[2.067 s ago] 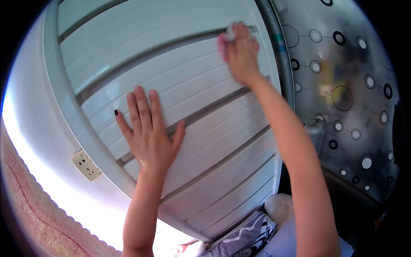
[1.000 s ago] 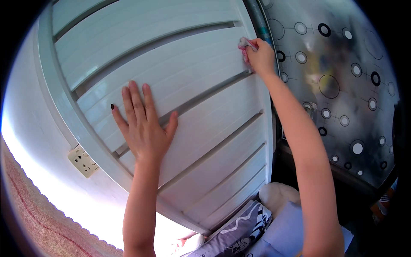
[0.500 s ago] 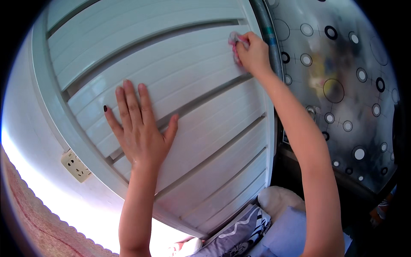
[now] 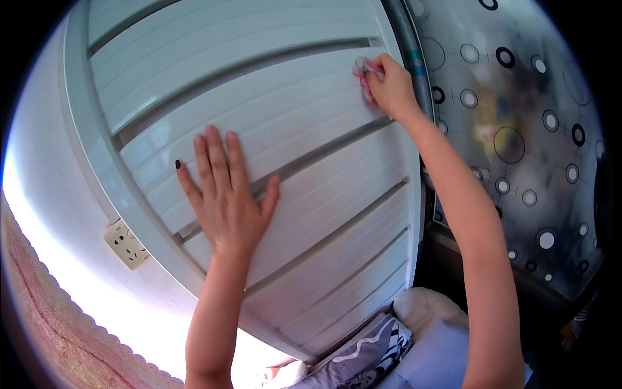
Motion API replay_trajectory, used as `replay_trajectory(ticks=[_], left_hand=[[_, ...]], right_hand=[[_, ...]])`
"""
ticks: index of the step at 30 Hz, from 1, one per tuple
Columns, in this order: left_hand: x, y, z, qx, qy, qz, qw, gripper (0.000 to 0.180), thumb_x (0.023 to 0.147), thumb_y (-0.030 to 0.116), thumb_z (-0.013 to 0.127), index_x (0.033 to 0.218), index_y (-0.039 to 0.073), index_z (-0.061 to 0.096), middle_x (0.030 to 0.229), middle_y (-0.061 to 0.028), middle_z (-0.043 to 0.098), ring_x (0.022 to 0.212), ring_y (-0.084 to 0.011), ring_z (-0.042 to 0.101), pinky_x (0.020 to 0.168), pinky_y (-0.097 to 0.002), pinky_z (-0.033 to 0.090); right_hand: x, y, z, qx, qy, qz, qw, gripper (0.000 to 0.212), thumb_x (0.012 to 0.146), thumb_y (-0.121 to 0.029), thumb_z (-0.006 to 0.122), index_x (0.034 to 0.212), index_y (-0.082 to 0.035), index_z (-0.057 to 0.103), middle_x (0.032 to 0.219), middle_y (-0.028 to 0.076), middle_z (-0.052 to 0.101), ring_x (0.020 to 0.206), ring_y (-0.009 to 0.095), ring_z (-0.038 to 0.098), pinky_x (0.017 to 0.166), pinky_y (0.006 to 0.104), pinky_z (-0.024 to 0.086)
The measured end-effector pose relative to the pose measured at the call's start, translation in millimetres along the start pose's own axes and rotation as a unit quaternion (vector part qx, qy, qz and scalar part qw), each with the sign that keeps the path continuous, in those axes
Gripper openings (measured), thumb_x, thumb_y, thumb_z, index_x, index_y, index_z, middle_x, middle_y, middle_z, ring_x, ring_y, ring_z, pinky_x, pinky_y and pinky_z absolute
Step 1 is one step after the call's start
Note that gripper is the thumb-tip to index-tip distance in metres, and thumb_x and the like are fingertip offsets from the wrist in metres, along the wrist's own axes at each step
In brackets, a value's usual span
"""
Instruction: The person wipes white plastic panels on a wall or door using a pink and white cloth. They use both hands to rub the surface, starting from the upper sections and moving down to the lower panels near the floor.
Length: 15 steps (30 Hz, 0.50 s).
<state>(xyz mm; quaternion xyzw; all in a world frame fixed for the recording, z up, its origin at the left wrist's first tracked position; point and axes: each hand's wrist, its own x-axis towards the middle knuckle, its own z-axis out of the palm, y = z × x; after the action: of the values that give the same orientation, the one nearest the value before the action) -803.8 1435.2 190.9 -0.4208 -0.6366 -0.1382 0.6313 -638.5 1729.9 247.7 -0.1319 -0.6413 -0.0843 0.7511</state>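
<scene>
A white slatted drawer unit or panel, glossy with dark gaps between its wide boards, fills the middle of the view. My left hand rests flat against its boards, fingers spread, holding nothing. A dark nail shows on its little finger. Toward the panel's upper right edge, my right hand has its fingers closed on a pink and grey cloth. The cloth is bunched up and pressed against a board. Part of it is hidden inside my fingers.
Right of the panel runs a dark grey pole, beside a frosted glass panel with circle patterns. A wall socket sits at the left. Grey patterned cushions, a blue-grey pillow and a pink scalloped cloth lie below.
The whole view has shifted slightly, so panel and hands appear a little farther right and lower. My left hand stays flat on the boards; my right keeps its hold on the cloth.
</scene>
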Motion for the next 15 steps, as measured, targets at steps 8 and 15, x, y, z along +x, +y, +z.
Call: replay_trajectory(ticks=[8, 15], left_hand=[[3.7, 6.7, -0.2, -0.013, 0.004, 0.002, 1.000, 0.084, 0.086, 0.050, 0.055, 0.150, 0.004, 0.026, 0.157, -0.0168, 0.023, 0.147, -0.0306, 0.017, 0.116, -0.0542, 0.006], [-0.4, -3.9, -2.9, 0.008, -0.013, -0.012, 1.000, 0.085, 0.085, 0.052, 0.056, 0.149, 0.004, 0.029, 0.157, -0.0170, 0.022, 0.147, -0.0309, 0.017, 0.115, -0.0583, 0.011]], right_hand=[[-14.0, 4.7, 8.3, 0.075, 0.040, 0.218, 0.972, 0.008, 0.083, -0.004, 0.060, 0.088, 0.002, 0.061, 0.085, 0.021, 0.063, 0.082, 0.038, 0.063, 0.073, 0.0451, 0.049], [-38.0, -162.4, 25.9, 0.278, -0.058, -0.074, 0.956, 0.016, 0.078, -0.004, 0.065, 0.094, -0.003, 0.062, 0.089, 0.018, 0.062, 0.082, 0.036, 0.063, 0.072, 0.0434, 0.050]])
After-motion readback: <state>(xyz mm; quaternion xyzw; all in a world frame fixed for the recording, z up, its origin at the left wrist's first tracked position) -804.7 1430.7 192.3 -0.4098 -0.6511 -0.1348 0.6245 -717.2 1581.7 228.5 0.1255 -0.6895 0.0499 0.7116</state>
